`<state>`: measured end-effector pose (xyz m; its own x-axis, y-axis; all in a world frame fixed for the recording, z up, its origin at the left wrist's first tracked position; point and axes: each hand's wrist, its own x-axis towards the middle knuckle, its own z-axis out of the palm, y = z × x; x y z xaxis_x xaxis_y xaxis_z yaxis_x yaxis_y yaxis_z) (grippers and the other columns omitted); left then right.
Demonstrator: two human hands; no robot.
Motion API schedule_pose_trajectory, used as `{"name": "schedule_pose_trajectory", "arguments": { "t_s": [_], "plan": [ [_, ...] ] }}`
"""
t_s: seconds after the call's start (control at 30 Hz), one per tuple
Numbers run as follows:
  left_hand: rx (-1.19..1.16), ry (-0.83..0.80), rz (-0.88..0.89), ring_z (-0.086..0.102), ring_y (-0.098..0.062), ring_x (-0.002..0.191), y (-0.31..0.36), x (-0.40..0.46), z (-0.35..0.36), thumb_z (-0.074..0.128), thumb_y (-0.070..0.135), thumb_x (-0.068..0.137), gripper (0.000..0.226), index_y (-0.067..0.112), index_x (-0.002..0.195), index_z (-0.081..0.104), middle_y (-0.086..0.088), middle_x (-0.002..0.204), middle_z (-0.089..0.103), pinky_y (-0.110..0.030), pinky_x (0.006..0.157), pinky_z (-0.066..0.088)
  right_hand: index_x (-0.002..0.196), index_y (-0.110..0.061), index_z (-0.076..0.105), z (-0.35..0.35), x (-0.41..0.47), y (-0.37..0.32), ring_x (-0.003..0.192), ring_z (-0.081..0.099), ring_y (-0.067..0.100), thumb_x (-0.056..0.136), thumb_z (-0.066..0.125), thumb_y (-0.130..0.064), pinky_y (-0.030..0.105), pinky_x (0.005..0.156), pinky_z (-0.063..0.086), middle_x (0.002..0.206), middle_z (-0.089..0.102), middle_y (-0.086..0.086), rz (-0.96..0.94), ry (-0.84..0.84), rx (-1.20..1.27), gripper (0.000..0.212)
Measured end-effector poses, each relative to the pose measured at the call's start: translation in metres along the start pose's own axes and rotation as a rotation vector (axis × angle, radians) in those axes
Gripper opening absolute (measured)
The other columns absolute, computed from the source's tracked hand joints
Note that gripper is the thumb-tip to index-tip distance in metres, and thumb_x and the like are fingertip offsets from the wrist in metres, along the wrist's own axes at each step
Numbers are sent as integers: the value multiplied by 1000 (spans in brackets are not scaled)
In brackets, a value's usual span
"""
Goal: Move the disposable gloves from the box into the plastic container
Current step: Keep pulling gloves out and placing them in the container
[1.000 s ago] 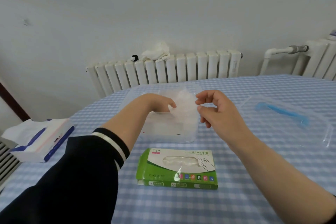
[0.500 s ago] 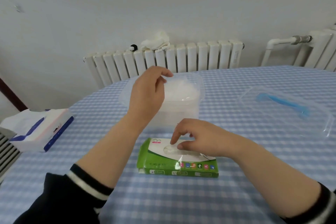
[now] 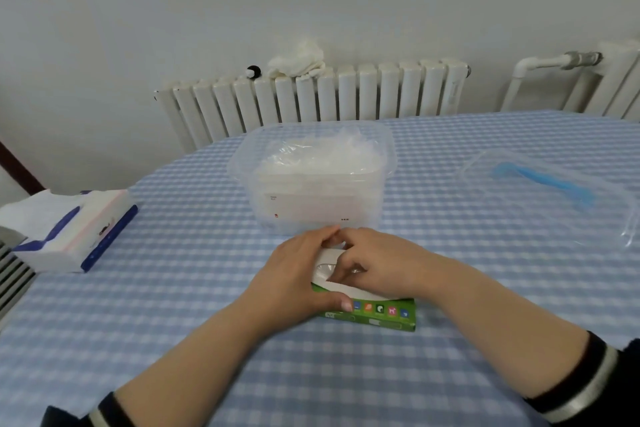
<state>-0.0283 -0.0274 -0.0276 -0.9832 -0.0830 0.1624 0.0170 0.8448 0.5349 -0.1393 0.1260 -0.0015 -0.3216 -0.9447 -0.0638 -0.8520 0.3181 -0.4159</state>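
The green and white glove box (image 3: 382, 314) lies flat on the checked tablecloth in front of me. My left hand (image 3: 294, 279) grips its left end, thumb along the near side and fingers over the top. My right hand (image 3: 377, 262) rests on the box top with its fingertips at the oval slot, pinching at the clear film there. Just behind the box stands the clear plastic container (image 3: 375, 199), lidless, with a heap of translucent white gloves (image 3: 322, 158) inside.
The container's clear lid with a blue handle (image 3: 550, 185) lies to the right. A tissue pack (image 3: 74, 230) sits at the table's left edge. A white radiator (image 3: 311, 99) with a cloth on it runs behind the table.
My left hand has come down from the container rim onto the left end of the box. My right hand stays at the slot, fingers dug in further.
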Motion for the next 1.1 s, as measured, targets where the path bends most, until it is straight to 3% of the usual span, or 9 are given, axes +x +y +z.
{"name": "schedule_pose_trajectory", "arguments": {
  "t_s": [0.17, 0.3, 0.4, 0.5, 0.6, 0.73, 0.9, 1.0, 1.1],
  "plan": [
    [-50, -33, -27, 45, -4, 125, -6, 2, 1, 83, 63, 53, 105, 44, 142, 31, 22, 135, 49, -35, 106, 40, 83, -31, 73, 3, 2, 8, 104, 48, -3, 87, 67, -27, 29, 91, 45, 123, 44, -21, -15, 68, 177, 8],
    [-16, -47, -67, 40, -5, 130, -4, 0, 0, 82, 64, 56, 110, 36, 147, 29, 18, 142, 44, -32, 110, 36, 81, -29, 68, -4, 1, 5, 104, 54, 1, 89, 67, -27, 22, 87, 45, 119, 52, -16, 16, 85, 323, 9],
    [33, -43, -73, 46, -6, 121, -4, 0, 2, 79, 68, 58, 96, 33, 139, 41, 17, 133, 52, -33, 103, 41, 80, -29, 63, -13, 1, -1, 87, 59, 0, 93, 63, -21, 19, 81, 46, 95, 66, -16, 26, 292, 459, 15],
    [41, -47, -81, 51, -11, 111, -3, 1, 1, 77, 71, 58, 84, 32, 128, 51, 13, 123, 58, -36, 95, 45, 80, -19, 58, -26, -4, -12, 70, 59, 5, 97, 53, -11, 19, 70, 49, 72, 64, -12, 24, 517, 767, 20],
    [23, -49, -49, 51, -11, 110, 2, 0, -1, 80, 64, 63, 78, 33, 129, 51, 11, 121, 57, -34, 97, 44, 78, -11, 58, -41, -11, -24, 60, 62, 11, 100, 48, -15, 22, 60, 52, 67, 67, 0, 85, 676, 1123, 24],
    [-29, -23, -47, 48, -10, 120, 4, -2, -4, 76, 64, 64, 81, 37, 135, 46, 14, 130, 51, -30, 103, 41, 75, -7, 62, -53, -20, -31, 54, 60, 12, 101, 45, -27, 22, 51, 50, 68, 66, 6, 178, 684, 1205, 37],
    [-486, 199, -91, 46, 14, 123, 7, -11, -13, 51, 94, 57, 86, 47, 128, 44, 37, 126, 53, -4, 98, 34, 65, -14, 61, -51, -20, -34, 48, 55, 14, 101, 46, -35, 24, 45, 44, 59, 62, 3, 279, 677, 1141, 45],
    [-631, 319, -62, 52, 7, 122, 13, -13, -19, 51, 88, 65, 85, 36, 132, 50, 32, 125, 58, -5, 91, 41, 72, -9, 58, -49, -19, -35, 49, 56, 14, 101, 44, -36, 25, 47, 46, 66, 68, 5, 306, 643, 1142, 42],
    [-905, 236, -94, 59, -18, 121, 17, -15, -23, 37, 57, 97, 59, 16, 137, 50, 9, 115, 70, -20, 84, 52, 73, -7, 60, -46, -18, -35, 49, 55, 15, 102, 42, -35, 24, 45, 47, 67, 69, 6, 328, 629, 1127, 44]
  ]
}}
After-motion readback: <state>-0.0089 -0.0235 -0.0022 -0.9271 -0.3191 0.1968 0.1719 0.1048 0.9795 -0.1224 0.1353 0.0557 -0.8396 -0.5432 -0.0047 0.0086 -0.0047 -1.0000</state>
